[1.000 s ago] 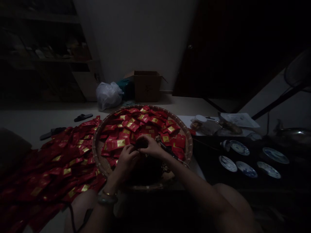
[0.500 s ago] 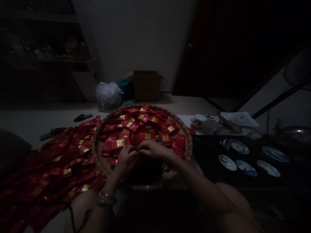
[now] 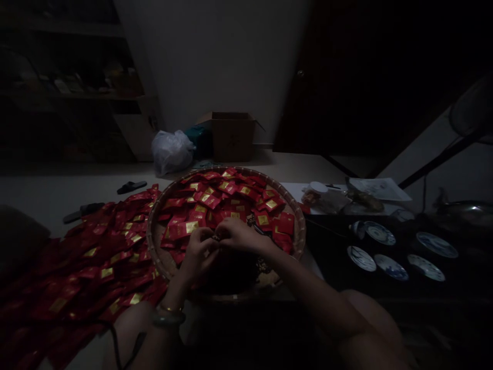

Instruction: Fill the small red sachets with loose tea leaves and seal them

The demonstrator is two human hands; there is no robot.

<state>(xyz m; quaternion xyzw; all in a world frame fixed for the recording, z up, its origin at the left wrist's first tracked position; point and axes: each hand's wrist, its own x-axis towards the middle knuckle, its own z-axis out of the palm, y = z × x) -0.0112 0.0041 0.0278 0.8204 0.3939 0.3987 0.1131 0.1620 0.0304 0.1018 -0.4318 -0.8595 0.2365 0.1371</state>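
A round woven bamboo tray (image 3: pixel 151 241) is in front of me, heaped with small red packets (image 3: pixel 208 199) bearing gold patches. Over its near half, my left hand (image 3: pixel 200 252) and my right hand (image 3: pixel 241 235) meet, fingers bent and pinched together. Between the fingertips is a small dark piece, too dim to name. A thin dark tool (image 3: pixel 262 231) lies by the back of my right hand; I cannot tell whether the hand holds it. Small light-brown bits (image 3: pixel 263 264) lie near the tray's right front. The area under my hands is deep in shadow.
More red packets (image 3: pixel 115 257) are piled on the floor at left, near slippers (image 3: pixel 132 187). Blue-and-white dishes (image 3: pixel 379 233) sit on a dark table at right. Behind stand a cardboard box (image 3: pixel 233 136) and a white plastic bag (image 3: pixel 172 151).
My right hand has risen slightly and its wrist has turned. The fingers of both hands have shifted around the small dark piece, which now shows between them.
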